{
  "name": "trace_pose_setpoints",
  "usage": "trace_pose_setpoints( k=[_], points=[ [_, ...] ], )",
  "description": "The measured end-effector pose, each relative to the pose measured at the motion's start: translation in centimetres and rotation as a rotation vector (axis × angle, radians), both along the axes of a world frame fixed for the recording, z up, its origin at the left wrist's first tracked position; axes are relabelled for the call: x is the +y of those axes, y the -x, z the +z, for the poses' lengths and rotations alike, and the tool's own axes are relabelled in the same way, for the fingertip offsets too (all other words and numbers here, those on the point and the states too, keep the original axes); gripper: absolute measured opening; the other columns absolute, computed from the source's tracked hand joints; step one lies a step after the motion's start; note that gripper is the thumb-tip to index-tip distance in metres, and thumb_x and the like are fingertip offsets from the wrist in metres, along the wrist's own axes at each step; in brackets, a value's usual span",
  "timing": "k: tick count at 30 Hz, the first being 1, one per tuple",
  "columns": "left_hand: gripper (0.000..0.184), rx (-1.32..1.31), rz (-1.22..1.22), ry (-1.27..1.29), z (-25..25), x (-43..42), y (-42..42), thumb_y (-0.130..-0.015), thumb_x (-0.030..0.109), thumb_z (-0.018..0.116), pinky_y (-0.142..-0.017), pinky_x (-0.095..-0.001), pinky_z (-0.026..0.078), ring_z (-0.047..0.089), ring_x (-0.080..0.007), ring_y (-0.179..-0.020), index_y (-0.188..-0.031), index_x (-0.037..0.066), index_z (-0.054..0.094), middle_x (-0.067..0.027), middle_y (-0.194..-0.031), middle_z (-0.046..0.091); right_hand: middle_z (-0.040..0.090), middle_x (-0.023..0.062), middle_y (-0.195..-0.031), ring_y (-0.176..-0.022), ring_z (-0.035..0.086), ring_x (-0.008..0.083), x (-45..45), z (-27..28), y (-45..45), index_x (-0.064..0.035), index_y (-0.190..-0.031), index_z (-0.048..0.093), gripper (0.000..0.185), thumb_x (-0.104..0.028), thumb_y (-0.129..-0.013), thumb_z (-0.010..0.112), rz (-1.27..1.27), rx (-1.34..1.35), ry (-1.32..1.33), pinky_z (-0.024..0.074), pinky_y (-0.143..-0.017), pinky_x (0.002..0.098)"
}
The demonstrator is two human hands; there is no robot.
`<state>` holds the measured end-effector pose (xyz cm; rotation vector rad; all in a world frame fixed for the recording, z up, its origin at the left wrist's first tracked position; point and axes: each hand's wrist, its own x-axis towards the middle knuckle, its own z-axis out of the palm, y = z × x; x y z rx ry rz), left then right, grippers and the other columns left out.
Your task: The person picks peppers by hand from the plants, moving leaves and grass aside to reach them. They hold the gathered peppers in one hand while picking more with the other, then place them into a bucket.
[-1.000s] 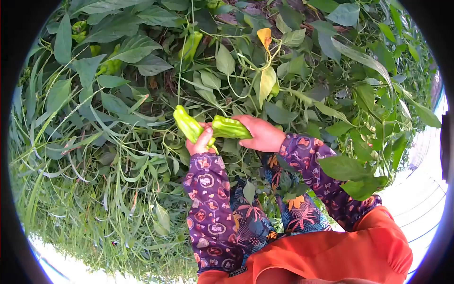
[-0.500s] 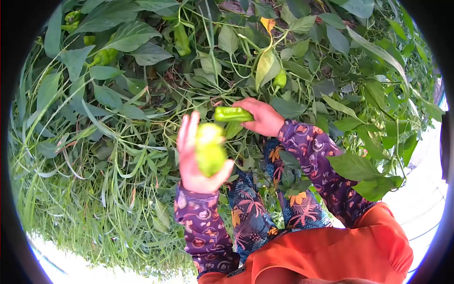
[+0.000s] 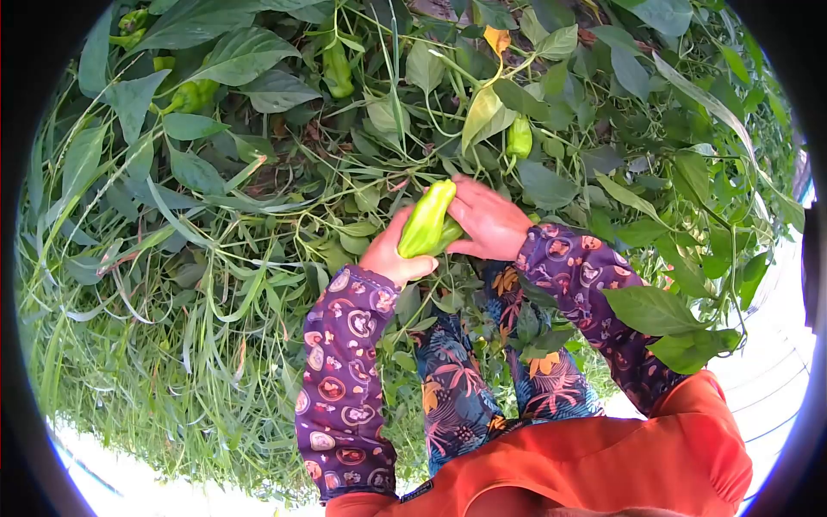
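Observation:
My left hand (image 3: pixel 389 251) is closed around a large light green pepper (image 3: pixel 425 220), which tilts up toward the right. Beside and partly behind it is a second green pepper (image 3: pixel 450 231), lying between my two hands. My right hand (image 3: pixel 490 222) is closed against this second pepper, its fingers together and reaching behind the larger one. The two hands nearly meet, and the right fingertips are partly hidden by the peppers. Pepper plant leaves and stems surround both hands.
More green peppers hang on the plants: one at the upper middle (image 3: pixel 337 71), one right of centre (image 3: pixel 519 138), and one at upper left (image 3: pixel 191 96). A leafy branch (image 3: pixel 659 312) crosses near my right sleeve. Long grass (image 3: pixel 172 370) grows at the left.
My left hand has moved right and up with the large pepper and closed around it. My right hand has shifted slightly right, and the peppers are now together between the hands.

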<state>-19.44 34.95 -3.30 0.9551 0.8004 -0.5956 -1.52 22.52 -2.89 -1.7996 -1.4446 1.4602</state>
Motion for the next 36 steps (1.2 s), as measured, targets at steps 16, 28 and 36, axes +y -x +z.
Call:
trace_pose_setpoints(
  k=[16, 28, 36],
  points=[
    [0.038, 0.562, 0.72, 0.704, 5.9, -9.8, 4.8, -0.082, 0.02, 0.058, -0.058, -0.0342, 0.053, 0.063, -0.0234, -0.072, -0.112, -0.002, 0.053, -0.0133, -0.09, 0.062, 0.057, 0.0033, -0.074, -0.082, 0.055, 0.0217, -1.3, -6.0, 3.0, -0.0082, -0.106, 0.057, 0.031, -0.018, -0.076, 0.059, 0.076, -0.433, -0.09, 0.0358, -0.098, 0.0374],
    [0.037, 0.592, 0.798, 0.596, 8.1, -11.9, 4.4, -0.083, 0.027, 0.056, -0.05, -0.0272, 0.047, 0.063, -0.0241, -0.065, -0.109, 0.0, 0.056, -0.0125, -0.078, 0.064, 0.056, 0.0099, -0.075, -0.084, 0.055, 0.0272, -0.4, -5.0, 2.9, -0.0076, -0.114, 0.052, 0.044, -0.019, -0.074, 0.068, 0.012, -0.214, 0.138, 0.0348, -0.094, 0.0393],
    [0.042, 0.424, 0.631, 0.898, 10.1, -11.6, 6.7, -0.086, 0.027, 0.052, -0.056, -0.0282, 0.048, 0.064, -0.0225, -0.076, -0.119, 0.001, 0.049, -0.0123, -0.085, 0.063, 0.054, 0.0163, -0.077, -0.077, 0.054, 0.0344, -5.3, -14.3, 6.1, -0.0085, -0.103, 0.054, 0.038, -0.016, -0.07, 0.071, -0.637, -0.048, 0.364, 0.0388, -0.082, 0.0467]
  ],
)
